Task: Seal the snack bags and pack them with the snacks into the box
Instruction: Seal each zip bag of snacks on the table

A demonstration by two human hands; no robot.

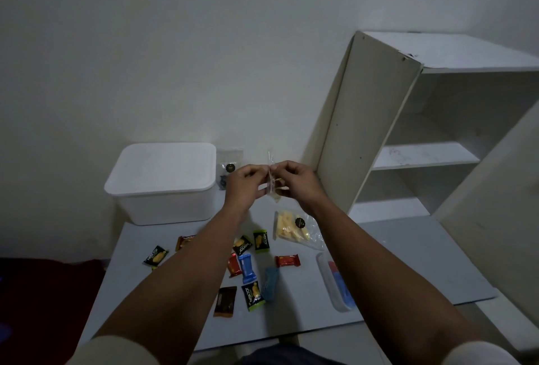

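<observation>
**Handling the clear snack bag**

I hold the clear snack bag (271,181) in the air above the table (393,248), my left hand (248,183) and right hand (294,182) each pinching one side of it. It looks light, limp and slippery. I judge the best hold is near the seal strip; squeezing the contents risks crushing them.

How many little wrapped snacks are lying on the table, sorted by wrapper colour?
Black-and-green wrappers: 4
Red wrappers: 2
Blue wrappers: 2
Brown or orange wrappers: 2
Total: 10
</observation>
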